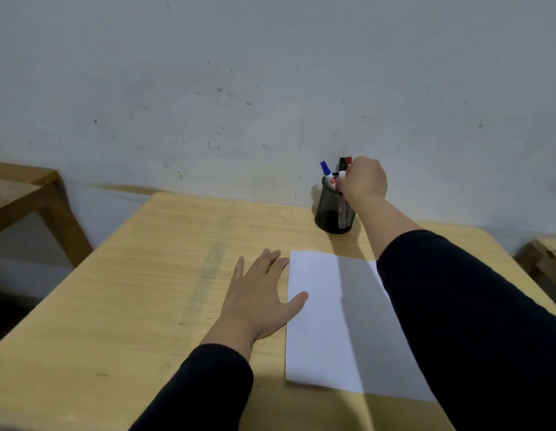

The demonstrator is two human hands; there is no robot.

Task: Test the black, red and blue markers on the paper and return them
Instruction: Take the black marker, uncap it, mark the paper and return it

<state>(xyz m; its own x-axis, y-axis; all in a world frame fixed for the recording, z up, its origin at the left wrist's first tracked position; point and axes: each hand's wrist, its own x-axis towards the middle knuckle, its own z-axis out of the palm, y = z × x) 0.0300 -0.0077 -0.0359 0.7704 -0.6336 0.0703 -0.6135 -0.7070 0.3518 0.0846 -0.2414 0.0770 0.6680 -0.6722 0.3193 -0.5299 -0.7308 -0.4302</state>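
Observation:
A black mesh pen cup (pixel 332 213) stands at the far edge of the wooden table, near the wall. The blue-capped marker (pixel 326 169), the black-capped marker (pixel 342 164) and the red-capped marker (pixel 349 160) stick up out of it. My right hand (pixel 364 180) reaches over the cup, its fingers curled around the black and red markers; which one it grips is hidden. A blank white sheet of paper (pixel 326 315) lies in front of me. My left hand (pixel 261 293) rests flat with fingers spread, its thumb on the paper's left edge.
The light wooden table (pixel 146 290) stands against a scuffed pale wall (pixel 270 88). A wooden bench or second table (pixel 27 197) is at the left, and a wooden corner (pixel 544 253) shows at the right edge.

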